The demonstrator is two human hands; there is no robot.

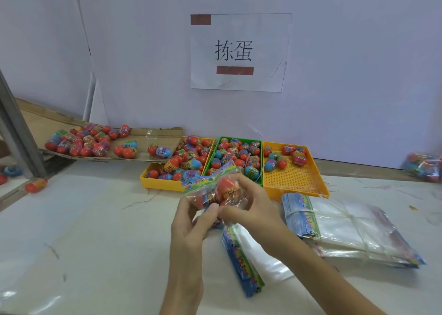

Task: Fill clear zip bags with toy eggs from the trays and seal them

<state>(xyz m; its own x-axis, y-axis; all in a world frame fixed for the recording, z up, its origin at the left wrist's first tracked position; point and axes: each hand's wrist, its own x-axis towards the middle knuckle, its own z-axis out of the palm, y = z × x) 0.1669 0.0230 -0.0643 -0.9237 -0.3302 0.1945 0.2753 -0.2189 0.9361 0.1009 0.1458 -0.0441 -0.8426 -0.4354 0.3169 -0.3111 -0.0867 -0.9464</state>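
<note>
Head view: left hand [189, 222] and right hand [252, 207], fingers [210, 212] pinching clear zip bag [209, 183] holding toy eggs [226, 187]; trays [295, 179] at desk's [95, 219] far edge.

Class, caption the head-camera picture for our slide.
Left hand and right hand hold a clear bag of toy eggs before three trays.

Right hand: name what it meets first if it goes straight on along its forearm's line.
The right hand pinches the clear zip bag of red toy eggs; pushed on up-left, it likely meets the fingertips of the left hand first. Depth is unclear.
</note>
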